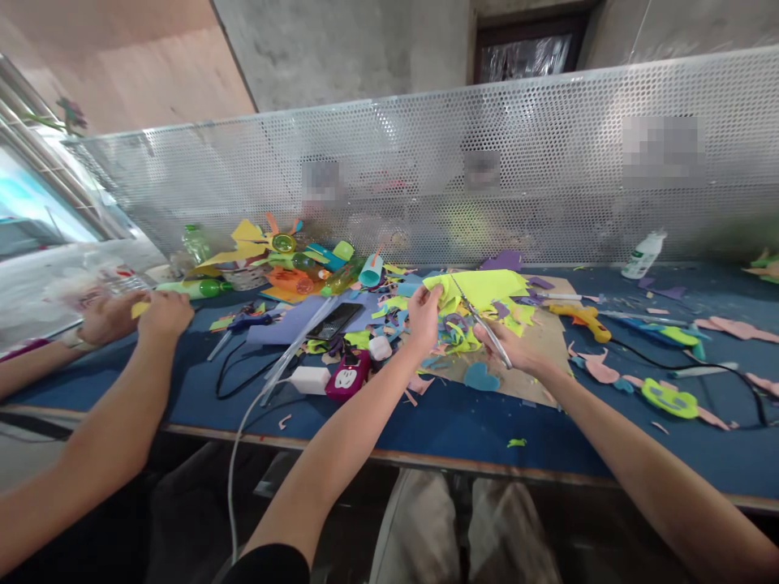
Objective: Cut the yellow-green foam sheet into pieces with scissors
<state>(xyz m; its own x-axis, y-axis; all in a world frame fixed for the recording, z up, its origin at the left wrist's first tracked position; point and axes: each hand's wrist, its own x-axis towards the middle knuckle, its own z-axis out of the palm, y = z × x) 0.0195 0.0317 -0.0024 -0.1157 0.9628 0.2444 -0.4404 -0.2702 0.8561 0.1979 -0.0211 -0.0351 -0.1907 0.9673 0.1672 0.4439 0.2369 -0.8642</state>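
Left hand (424, 312) pinching a bright yellow-green foam sheet (480, 289), right hand (511, 349) gripping metal scissors (480, 320) cutting into it, above a blue worktable (426, 422).

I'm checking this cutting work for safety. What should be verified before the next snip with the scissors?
1. Left hand grips the yellow sheet at its edge: ok.
2. Right hand has a closed hold on the scissors: ok.
3. Left hand sits to the side of the scissors, not in their line: ok, though close.
4. Scissors open or shut: cannot tell, too thin to see.
5. Co-worker's hands are far off at the left end of the table: ok.
6. Space under the sheet is free: not ok, scraps are piled there.
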